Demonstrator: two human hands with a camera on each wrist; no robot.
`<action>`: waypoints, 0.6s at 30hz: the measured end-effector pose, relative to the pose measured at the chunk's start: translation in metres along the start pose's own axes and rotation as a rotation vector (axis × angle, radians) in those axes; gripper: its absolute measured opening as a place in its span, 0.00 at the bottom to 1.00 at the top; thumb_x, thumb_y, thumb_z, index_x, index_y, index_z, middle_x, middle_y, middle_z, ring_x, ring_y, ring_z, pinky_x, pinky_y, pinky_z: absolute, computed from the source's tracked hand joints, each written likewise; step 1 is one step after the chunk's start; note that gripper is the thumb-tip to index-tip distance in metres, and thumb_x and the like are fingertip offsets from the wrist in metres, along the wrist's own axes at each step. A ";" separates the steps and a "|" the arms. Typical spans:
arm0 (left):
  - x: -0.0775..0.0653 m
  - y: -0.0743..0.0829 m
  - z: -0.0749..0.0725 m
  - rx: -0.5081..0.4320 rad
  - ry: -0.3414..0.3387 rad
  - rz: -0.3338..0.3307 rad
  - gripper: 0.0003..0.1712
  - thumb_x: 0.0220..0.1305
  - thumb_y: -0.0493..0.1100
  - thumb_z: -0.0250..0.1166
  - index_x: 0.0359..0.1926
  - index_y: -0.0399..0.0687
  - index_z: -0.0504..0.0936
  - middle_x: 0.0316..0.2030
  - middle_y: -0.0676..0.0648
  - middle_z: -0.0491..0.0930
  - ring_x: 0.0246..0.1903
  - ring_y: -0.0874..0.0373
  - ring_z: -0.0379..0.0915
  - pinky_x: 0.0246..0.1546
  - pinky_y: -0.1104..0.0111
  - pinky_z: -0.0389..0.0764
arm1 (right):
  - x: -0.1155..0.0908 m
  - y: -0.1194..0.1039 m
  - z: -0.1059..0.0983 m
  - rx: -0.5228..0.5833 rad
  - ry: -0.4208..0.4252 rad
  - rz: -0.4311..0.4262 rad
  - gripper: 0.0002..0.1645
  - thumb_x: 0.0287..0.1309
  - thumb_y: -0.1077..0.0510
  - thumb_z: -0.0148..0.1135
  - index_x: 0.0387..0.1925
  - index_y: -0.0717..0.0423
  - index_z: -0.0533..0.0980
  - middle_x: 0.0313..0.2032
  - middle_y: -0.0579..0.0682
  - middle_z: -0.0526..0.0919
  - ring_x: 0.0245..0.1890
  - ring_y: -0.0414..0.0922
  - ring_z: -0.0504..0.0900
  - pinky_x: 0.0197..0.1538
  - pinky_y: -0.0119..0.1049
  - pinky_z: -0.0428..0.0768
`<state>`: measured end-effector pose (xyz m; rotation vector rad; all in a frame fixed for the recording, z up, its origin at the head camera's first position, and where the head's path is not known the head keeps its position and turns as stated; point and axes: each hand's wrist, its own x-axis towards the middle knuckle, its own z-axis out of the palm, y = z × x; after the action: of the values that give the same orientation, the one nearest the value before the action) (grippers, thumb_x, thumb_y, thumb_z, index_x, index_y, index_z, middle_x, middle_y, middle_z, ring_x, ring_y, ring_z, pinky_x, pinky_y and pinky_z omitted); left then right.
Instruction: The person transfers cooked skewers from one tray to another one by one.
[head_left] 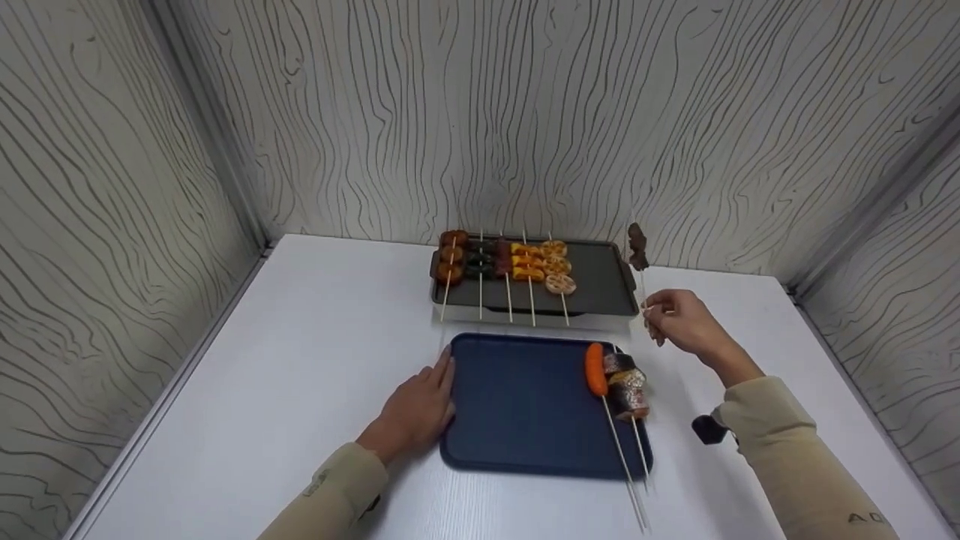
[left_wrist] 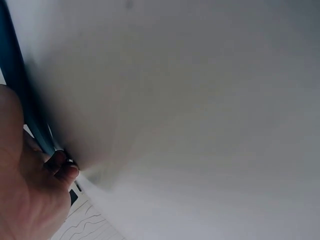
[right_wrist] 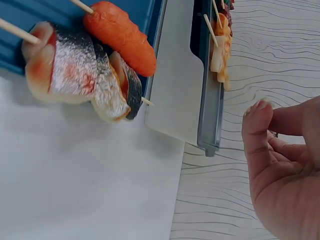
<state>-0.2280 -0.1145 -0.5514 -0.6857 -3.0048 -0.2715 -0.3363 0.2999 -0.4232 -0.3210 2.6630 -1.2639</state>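
Note:
In the head view my right hand (head_left: 681, 321) pinches the thin stick of a dark brown meat skewer (head_left: 637, 246), held upright beside the grill's right end. The right wrist view shows that hand (right_wrist: 285, 160) with thumb and finger meeting; the meat is outside that frame. My left hand (head_left: 416, 405) rests against the left rim of the blue tray (head_left: 517, 405), its fingers lying along the edge. On the tray's right side lie an orange sausage skewer (head_left: 595, 369) and a fish skewer (head_left: 626, 386) with silvery skin, their sticks reaching past the front rim.
Behind the tray stands a dark grill pan (head_left: 600, 277) on a white base. Several skewers lie across its left and middle, among them yellow pieces (head_left: 528, 262) and lotus root slices (head_left: 559, 283). Wood-grain panels (head_left: 480, 112) surround the white table (head_left: 315, 337).

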 end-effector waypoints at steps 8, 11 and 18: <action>-0.001 0.000 0.001 0.023 0.015 -0.003 0.36 0.74 0.45 0.48 0.76 0.28 0.59 0.78 0.35 0.54 0.62 0.44 0.71 0.57 0.56 0.77 | -0.028 -0.001 -0.019 -0.033 0.029 -0.021 0.17 0.73 0.66 0.49 0.56 0.76 0.70 0.33 0.54 0.79 0.26 0.43 0.79 0.30 0.35 0.82; -0.001 -0.001 0.001 0.016 0.028 0.008 0.36 0.75 0.45 0.48 0.76 0.28 0.59 0.78 0.34 0.54 0.62 0.44 0.71 0.57 0.56 0.77 | -0.037 0.000 -0.022 -0.033 0.044 -0.023 0.17 0.74 0.65 0.49 0.56 0.76 0.69 0.34 0.54 0.79 0.26 0.42 0.80 0.30 0.35 0.82; 0.002 -0.005 0.009 0.038 0.049 0.031 0.36 0.74 0.46 0.48 0.75 0.28 0.60 0.77 0.33 0.55 0.59 0.45 0.72 0.55 0.57 0.78 | -0.055 0.003 -0.023 -0.018 0.052 -0.037 0.17 0.74 0.66 0.50 0.56 0.77 0.69 0.33 0.54 0.78 0.25 0.42 0.79 0.30 0.36 0.82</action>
<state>-0.2319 -0.1161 -0.5609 -0.7112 -2.9424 -0.2262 -0.2895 0.3335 -0.4074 -0.3464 2.7255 -1.2773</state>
